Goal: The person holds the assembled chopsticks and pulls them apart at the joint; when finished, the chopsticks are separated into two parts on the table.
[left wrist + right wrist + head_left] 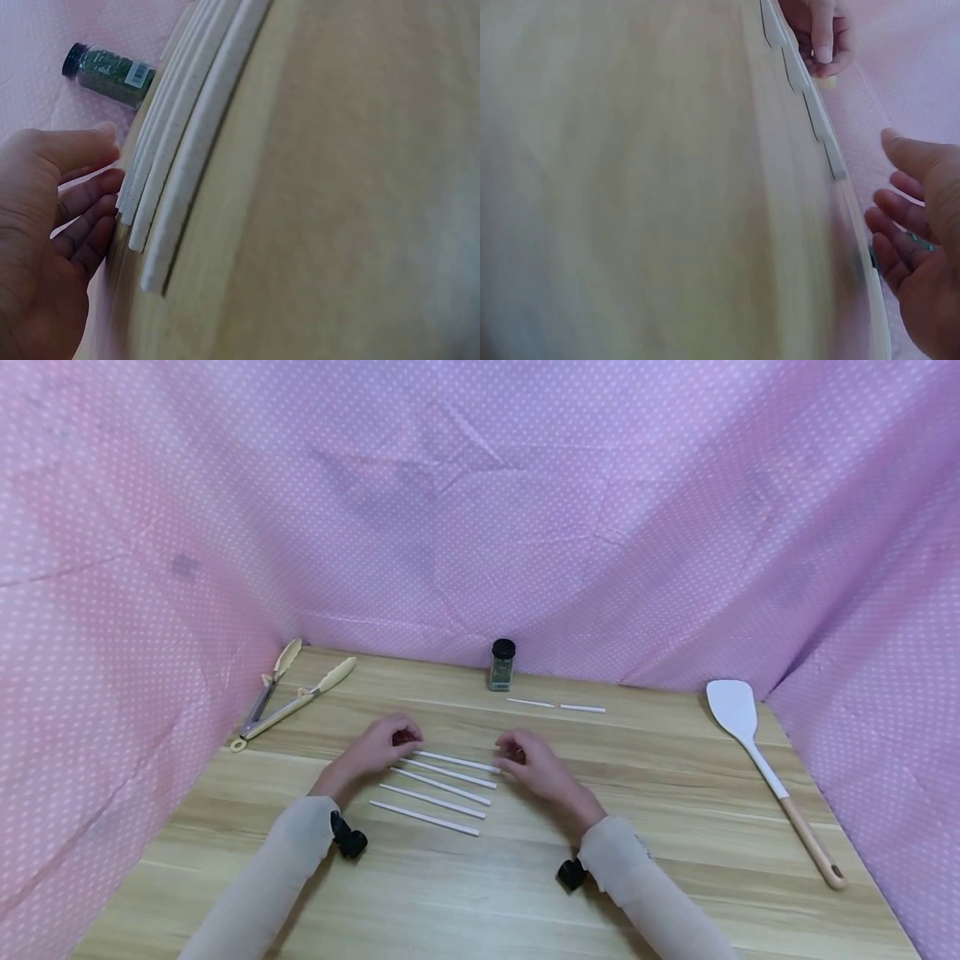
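We note a small glass jar with black lid [502, 665], dark green contents, at the worktop's far edge. Four thin white straight sticks [438, 787] lie parallel mid-worktop; left hand [382, 745] and right hand [528, 762], fingers loosely curled, touch the farthest stick's ends.

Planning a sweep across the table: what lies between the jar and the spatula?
Two short white sticks end to end, right of the jar; then bare wood to the spatula. Head view.

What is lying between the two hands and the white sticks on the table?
Nothing visible does. The left hand is at the left ends of the white sticks, and the right hand is at the right end of the farthest one. The spice jar stands farther back, out of the way.
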`<state>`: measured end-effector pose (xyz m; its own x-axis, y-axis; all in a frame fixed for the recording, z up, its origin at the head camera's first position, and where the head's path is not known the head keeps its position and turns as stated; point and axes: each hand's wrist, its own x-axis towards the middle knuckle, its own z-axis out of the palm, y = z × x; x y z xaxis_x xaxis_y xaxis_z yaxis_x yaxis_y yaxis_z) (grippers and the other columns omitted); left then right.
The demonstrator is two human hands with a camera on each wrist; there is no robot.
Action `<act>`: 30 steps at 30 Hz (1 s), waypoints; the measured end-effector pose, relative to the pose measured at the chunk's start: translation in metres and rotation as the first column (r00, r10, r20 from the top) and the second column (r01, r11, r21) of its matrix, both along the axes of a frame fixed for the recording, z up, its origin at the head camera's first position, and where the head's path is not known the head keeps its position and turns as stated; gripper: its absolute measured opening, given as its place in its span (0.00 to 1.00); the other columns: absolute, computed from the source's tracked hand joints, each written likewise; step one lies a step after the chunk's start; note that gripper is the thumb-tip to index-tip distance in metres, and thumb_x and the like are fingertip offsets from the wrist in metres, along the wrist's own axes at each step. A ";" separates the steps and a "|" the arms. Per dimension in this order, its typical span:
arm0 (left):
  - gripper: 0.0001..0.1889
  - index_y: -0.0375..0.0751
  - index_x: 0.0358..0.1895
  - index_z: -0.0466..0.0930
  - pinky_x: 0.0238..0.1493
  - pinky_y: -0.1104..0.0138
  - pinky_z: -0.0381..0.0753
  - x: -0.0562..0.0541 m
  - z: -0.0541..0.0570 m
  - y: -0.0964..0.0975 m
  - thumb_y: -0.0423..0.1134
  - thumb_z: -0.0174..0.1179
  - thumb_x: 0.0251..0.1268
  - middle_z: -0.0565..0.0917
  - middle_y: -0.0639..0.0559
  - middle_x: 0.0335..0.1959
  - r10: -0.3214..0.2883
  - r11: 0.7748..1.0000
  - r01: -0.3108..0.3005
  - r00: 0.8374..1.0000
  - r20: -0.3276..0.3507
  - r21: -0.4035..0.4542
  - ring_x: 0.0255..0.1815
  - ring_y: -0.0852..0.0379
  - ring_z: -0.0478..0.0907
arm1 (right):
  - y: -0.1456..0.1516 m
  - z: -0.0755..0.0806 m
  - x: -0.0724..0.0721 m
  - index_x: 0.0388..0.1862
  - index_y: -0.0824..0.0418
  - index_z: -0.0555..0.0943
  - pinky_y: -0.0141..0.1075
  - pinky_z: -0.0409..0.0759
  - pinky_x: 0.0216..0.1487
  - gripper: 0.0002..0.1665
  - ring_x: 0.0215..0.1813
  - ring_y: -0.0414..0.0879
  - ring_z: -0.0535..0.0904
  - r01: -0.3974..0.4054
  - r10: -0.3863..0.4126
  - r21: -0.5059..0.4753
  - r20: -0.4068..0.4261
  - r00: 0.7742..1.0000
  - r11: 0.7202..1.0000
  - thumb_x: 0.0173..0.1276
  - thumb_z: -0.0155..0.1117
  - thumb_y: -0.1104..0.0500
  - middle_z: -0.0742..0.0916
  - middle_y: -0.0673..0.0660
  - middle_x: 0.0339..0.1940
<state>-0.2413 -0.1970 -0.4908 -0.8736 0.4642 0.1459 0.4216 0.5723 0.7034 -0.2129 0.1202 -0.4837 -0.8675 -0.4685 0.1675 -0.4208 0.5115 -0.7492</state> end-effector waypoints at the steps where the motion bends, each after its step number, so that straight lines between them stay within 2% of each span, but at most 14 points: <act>1: 0.04 0.48 0.38 0.81 0.42 0.68 0.77 0.001 0.000 0.000 0.39 0.64 0.62 0.79 0.56 0.36 -0.006 1.000 0.006 1.000 0.003 -0.013 0.38 0.60 0.75 | -0.001 -0.001 0.000 0.49 0.62 0.77 0.34 0.79 0.45 0.17 0.42 0.42 0.78 -0.013 0.013 0.007 0.012 1.000 1.000 0.64 0.66 0.56 0.82 0.52 0.40; 6: 0.05 0.46 0.38 0.81 0.41 0.70 0.77 0.003 0.000 0.000 0.38 0.65 0.60 0.78 0.55 0.36 -0.046 0.998 0.047 0.999 0.023 -0.045 0.37 0.61 0.75 | -0.005 -0.003 0.002 0.45 0.60 0.79 0.33 0.77 0.45 0.13 0.42 0.40 0.76 -0.049 0.048 0.058 0.023 0.999 0.997 0.65 0.66 0.55 0.81 0.50 0.39; 10: 0.03 0.45 0.37 0.82 0.40 0.70 0.76 0.003 0.001 0.002 0.37 0.65 0.60 0.78 0.55 0.35 -0.078 0.994 0.076 0.997 -0.018 -0.081 0.36 0.62 0.74 | -0.006 -0.002 0.002 0.40 0.57 0.81 0.32 0.76 0.44 0.07 0.40 0.39 0.75 -0.054 0.056 0.111 -0.010 0.998 0.992 0.64 0.66 0.57 0.80 0.48 0.37; 15: 0.04 0.42 0.36 0.82 0.39 0.70 0.75 0.002 0.001 0.006 0.38 0.64 0.61 0.78 0.56 0.34 -0.078 0.990 0.069 0.995 -0.065 -0.127 0.36 0.63 0.73 | -0.007 0.000 0.002 0.35 0.57 0.81 0.32 0.75 0.42 0.03 0.38 0.39 0.74 -0.055 0.069 0.166 -0.075 0.995 0.985 0.64 0.66 0.59 0.80 0.48 0.33; 20: 0.06 0.41 0.35 0.82 0.38 0.70 0.75 0.003 0.004 0.009 0.39 0.62 0.63 0.78 0.55 0.34 -0.063 0.991 0.055 0.996 -0.065 -0.120 0.36 0.62 0.73 | -0.007 0.003 0.003 0.35 0.57 0.82 0.31 0.75 0.41 0.03 0.37 0.39 0.75 -0.020 0.029 0.151 -0.059 0.998 0.988 0.65 0.66 0.58 0.82 0.48 0.33; 25: 0.04 0.41 0.37 0.80 0.43 0.66 0.77 0.004 0.016 0.014 0.37 0.60 0.65 0.79 0.53 0.37 -0.017 0.999 0.018 1.000 0.018 -0.041 0.39 0.58 0.75 | -0.004 0.009 0.003 0.36 0.55 0.82 0.33 0.78 0.43 0.02 0.38 0.39 0.78 0.041 -0.040 0.103 -0.011 0.999 0.994 0.65 0.65 0.59 0.84 0.48 0.34; 28: 0.03 0.41 0.40 0.81 0.45 0.64 0.78 0.003 0.027 0.020 0.34 0.59 0.65 0.80 0.53 0.38 -0.014 0.999 0.014 1.000 -0.005 -0.049 0.41 0.57 0.76 | 0.000 0.016 0.001 0.37 0.56 0.82 0.35 0.79 0.46 0.03 0.40 0.40 0.79 0.087 -0.087 0.084 -0.007 0.996 0.993 0.65 0.64 0.60 0.85 0.49 0.35; 30: 0.04 0.42 0.41 0.81 0.46 0.64 0.78 0.002 0.035 0.027 0.34 0.60 0.65 0.80 0.53 0.38 -0.031 0.996 0.026 0.998 -0.060 -0.084 0.41 0.58 0.76 | 0.002 0.021 -0.001 0.38 0.56 0.82 0.36 0.79 0.46 0.03 0.40 0.40 0.79 0.108 -0.107 0.079 -0.017 0.994 0.991 0.66 0.64 0.60 0.85 0.49 0.35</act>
<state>-0.2395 -0.1695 -0.4560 -0.8504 0.5017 0.1586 0.4794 0.6145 0.6266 -0.2138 0.1224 -0.4623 -0.9116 -0.3848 0.1448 -0.3694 0.6122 -0.6991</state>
